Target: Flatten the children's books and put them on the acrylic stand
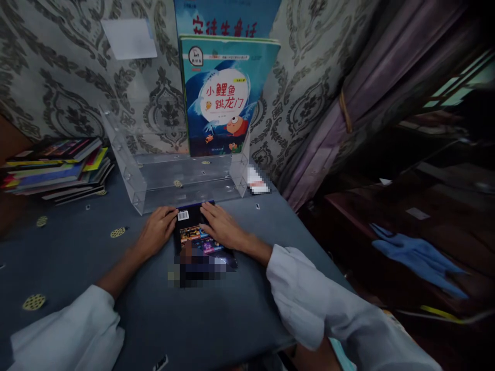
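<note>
A dark book (pixel 193 221) lies on the blue tablecloth, its back cover facing up with a white barcode and small colourful pictures; its near end is blurred out by pixel blocks. My left hand (pixel 158 226) closes its fingers on the book's upper left edge. Resting across the upper right part of the cover, my right hand (pixel 220 224) has its fingers stretched out and thumb apart. Just beyond the book stands a clear acrylic stepped rack (pixel 178 193). Upright on it is a blue picture book (pixel 216 98) with red Chinese characters and fish, before another blue book (pixel 228 15).
A pile of books (pixel 69 170) sits at the left on the patterned tablecloth (pixel 154 309). Beside the rack's right end is a pixelated white item (pixel 257 180). A tied purple curtain (pixel 328 123) hangs to the right, past which a blue cloth (pixel 417 257) lies on a dark surface.
</note>
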Demonstrator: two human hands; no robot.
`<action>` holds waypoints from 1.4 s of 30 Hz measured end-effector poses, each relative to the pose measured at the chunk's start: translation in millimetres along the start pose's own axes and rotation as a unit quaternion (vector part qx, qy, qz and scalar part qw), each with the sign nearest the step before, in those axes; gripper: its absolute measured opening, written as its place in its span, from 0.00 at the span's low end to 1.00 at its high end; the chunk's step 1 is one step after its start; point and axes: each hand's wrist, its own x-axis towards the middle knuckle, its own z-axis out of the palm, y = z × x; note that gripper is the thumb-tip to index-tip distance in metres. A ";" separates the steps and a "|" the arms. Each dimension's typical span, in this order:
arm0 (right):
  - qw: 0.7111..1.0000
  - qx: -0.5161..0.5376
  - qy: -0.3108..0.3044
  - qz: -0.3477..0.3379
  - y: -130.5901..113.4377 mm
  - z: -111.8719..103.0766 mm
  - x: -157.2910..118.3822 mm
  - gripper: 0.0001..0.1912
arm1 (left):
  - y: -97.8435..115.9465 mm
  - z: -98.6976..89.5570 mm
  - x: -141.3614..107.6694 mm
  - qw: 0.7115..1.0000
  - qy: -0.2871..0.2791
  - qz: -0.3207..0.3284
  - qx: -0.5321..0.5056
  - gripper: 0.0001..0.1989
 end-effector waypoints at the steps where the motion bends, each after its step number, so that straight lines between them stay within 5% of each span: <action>1: 1.000 0.001 0.005 0.013 6.4 -1.9 -3.5 0.28 | 0.1 -0.2 -0.2 1.000 -0.001 0.000 0.000 0.18; 7: 0.998 0.038 0.026 0.036 25.3 -3.4 -12.6 0.27 | -0.1 -0.8 -1.2 1.000 0.000 0.005 0.007 0.19; 31: 0.996 0.037 0.068 0.032 27.1 2.1 -13.6 0.24 | 14.1 -17.8 -0.2 0.991 0.013 0.129 -0.019 0.15; 42: 0.991 0.102 0.081 0.023 24.4 -1.9 -16.2 0.28 | 17.3 -16.3 8.1 0.985 -0.138 0.105 -0.008 0.27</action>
